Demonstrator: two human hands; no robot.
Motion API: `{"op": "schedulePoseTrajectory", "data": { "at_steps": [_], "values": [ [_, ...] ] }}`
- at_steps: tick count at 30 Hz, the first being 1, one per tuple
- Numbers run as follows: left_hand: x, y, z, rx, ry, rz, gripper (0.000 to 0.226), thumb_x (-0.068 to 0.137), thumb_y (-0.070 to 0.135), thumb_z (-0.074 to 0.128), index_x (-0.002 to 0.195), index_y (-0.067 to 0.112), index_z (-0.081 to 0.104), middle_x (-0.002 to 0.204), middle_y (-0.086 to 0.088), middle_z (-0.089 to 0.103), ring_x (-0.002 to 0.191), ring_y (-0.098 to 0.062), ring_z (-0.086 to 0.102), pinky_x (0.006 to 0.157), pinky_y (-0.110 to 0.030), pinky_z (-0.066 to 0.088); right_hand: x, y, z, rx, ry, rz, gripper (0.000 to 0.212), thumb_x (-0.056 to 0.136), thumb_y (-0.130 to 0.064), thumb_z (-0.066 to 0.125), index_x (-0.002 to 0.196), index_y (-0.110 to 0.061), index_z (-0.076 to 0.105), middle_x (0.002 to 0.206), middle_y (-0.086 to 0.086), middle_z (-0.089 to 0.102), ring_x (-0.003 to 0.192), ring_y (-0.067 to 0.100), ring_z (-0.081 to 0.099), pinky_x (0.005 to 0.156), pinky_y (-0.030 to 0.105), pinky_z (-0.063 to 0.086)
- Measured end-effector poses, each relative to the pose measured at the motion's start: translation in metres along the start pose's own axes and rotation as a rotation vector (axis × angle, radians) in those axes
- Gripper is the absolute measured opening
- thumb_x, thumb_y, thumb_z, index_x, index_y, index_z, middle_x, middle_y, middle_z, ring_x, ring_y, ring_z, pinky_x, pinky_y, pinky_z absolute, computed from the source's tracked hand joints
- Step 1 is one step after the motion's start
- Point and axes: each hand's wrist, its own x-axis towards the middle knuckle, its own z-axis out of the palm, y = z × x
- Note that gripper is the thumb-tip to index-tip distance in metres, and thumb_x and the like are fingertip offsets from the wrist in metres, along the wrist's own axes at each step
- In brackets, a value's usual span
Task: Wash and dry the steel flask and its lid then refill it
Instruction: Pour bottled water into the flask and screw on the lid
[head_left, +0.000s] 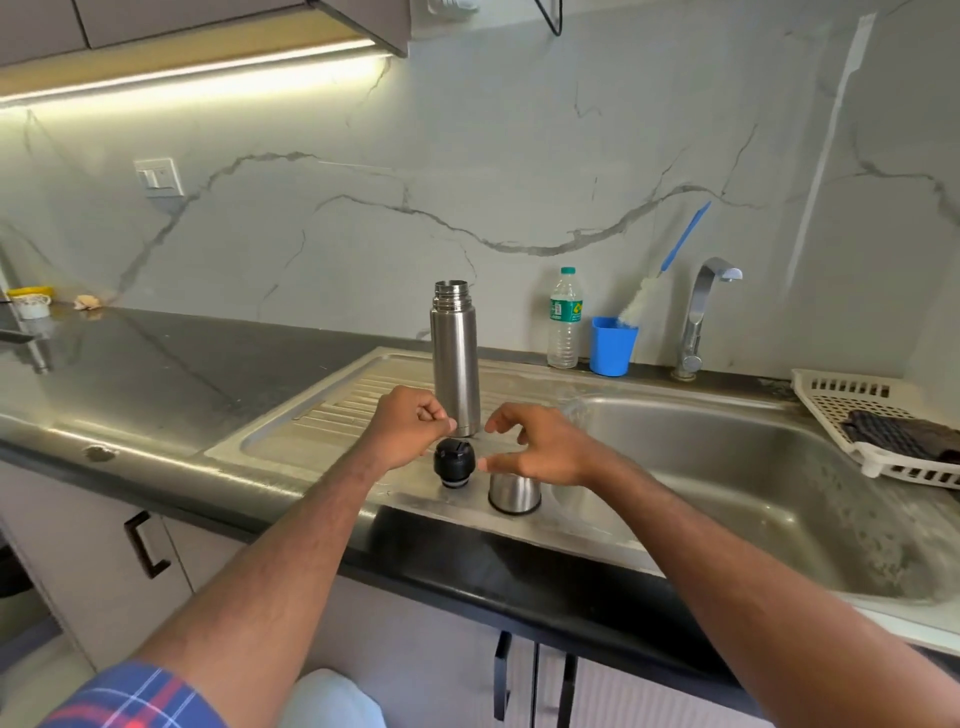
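On the draining board of the sink (519, 382) the flask (455, 358) stands upright, mouth open, neck threads bare, so it's stripped down and ready for washing, I'd say. Just in front of it sits the black stopper (455, 462), and right beside that the steel cup lid (514, 492), mouth down. Both hands hover above them: the left hand (410, 426) is curled into a loose fist just over the stopper, nothing visibly in it; the right hand (540, 447) has fingers spread and bent above the cup lid, thumb close to it, though whether it's touching I can't tell. Parts laid out close together by the basin, handy for the tap (698, 317). Back by the wall a bottle brush (641, 301) leans in a blue cup (613, 348) beside a water bottle (564, 317), probably for the scrub and the refill.
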Motion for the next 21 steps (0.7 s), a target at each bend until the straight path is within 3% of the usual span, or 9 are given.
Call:
{"op": "schedulePoseTrajectory", "data": {
  "at_steps": [4, 6, 8, 11, 13, 17, 21],
  "values": [
    [0.005, -0.009, -0.006, -0.023, 0.038, -0.027, 0.011, 0.087, 0.011, 0.078, 0.081, 0.013, 0.070, 0.077, -0.011, 0.072, 0.056, -0.010, 0.063, 0.054, -0.025, 0.052, 0.020, -0.026, 0.014, -0.125, -0.042, -0.001, 0.065, 0.079, -0.060, 0.075, 0.134, -0.032, 0.056, 0.133, -0.009, 0.062, 0.117, 0.015, 0.056, 0.107, 0.050, 0.040],
    [0.009, -0.014, -0.008, -0.043, 0.058, -0.048, 0.010, 0.088, 0.010, 0.076, 0.094, 0.013, 0.069, 0.085, -0.007, 0.071, 0.070, -0.016, 0.067, 0.067, -0.034, 0.058, 0.028, -0.037, 0.024, -0.251, -0.051, 0.000, 0.065, 0.079, -0.058, 0.076, 0.136, -0.032, 0.055, 0.134, -0.009, 0.063, 0.125, 0.019, 0.055, 0.113, 0.060, 0.027],
    [0.015, -0.018, -0.009, -0.086, 0.083, -0.076, 0.019, 0.091, 0.012, 0.072, 0.108, 0.016, 0.065, 0.093, -0.002, 0.070, 0.084, -0.019, 0.068, 0.075, -0.037, 0.056, 0.036, -0.040, 0.032, -0.308, -0.038, 0.010, 0.059, 0.080, -0.051, 0.078, 0.132, -0.033, 0.058, 0.129, -0.008, 0.066, 0.124, 0.020, 0.056, 0.113, 0.062, 0.024],
    [0.031, -0.018, -0.006, -0.192, 0.143, -0.112, 0.027, 0.096, 0.026, 0.065, 0.121, 0.022, 0.057, 0.105, 0.004, 0.066, 0.098, -0.017, 0.065, 0.083, -0.041, 0.056, 0.042, -0.039, 0.033, -0.253, 0.013, 0.019, 0.049, 0.080, -0.047, 0.078, 0.124, -0.033, 0.061, 0.120, -0.010, 0.068, 0.114, 0.018, 0.060, 0.107, 0.055, 0.032],
    [0.043, -0.016, -0.001, -0.286, 0.186, -0.126, 0.036, 0.097, 0.042, 0.063, 0.126, 0.024, 0.054, 0.114, 0.006, 0.062, 0.104, -0.014, 0.062, 0.092, -0.047, 0.055, 0.045, -0.034, 0.024, -0.096, 0.074, 0.035, 0.044, 0.080, -0.043, 0.078, 0.120, -0.032, 0.064, 0.115, -0.009, 0.069, 0.107, 0.016, 0.062, 0.100, 0.046, 0.046],
    [0.070, -0.007, 0.011, -0.428, 0.184, -0.103, 0.074, 0.084, 0.064, 0.070, 0.141, 0.024, 0.046, 0.133, 0.006, 0.057, 0.119, -0.015, 0.058, 0.100, -0.041, 0.049, 0.048, -0.020, -0.005, 0.113, 0.244, 0.056, 0.037, 0.086, -0.028, 0.076, 0.121, -0.020, 0.067, 0.111, -0.004, 0.069, 0.102, 0.014, 0.063, 0.091, 0.030, 0.051],
    [0.094, 0.006, 0.026, -0.379, 0.162, -0.042, 0.081, 0.066, 0.048, 0.092, 0.131, 0.024, 0.049, 0.117, 0.011, 0.063, 0.105, -0.010, 0.063, 0.088, -0.033, 0.050, 0.051, 0.001, -0.034, 0.283, 0.441, 0.124, 0.039, 0.090, -0.023, 0.073, 0.128, -0.016, 0.066, 0.112, -0.002, 0.067, 0.103, 0.013, 0.063, 0.094, 0.027, 0.049]
  ]
}}
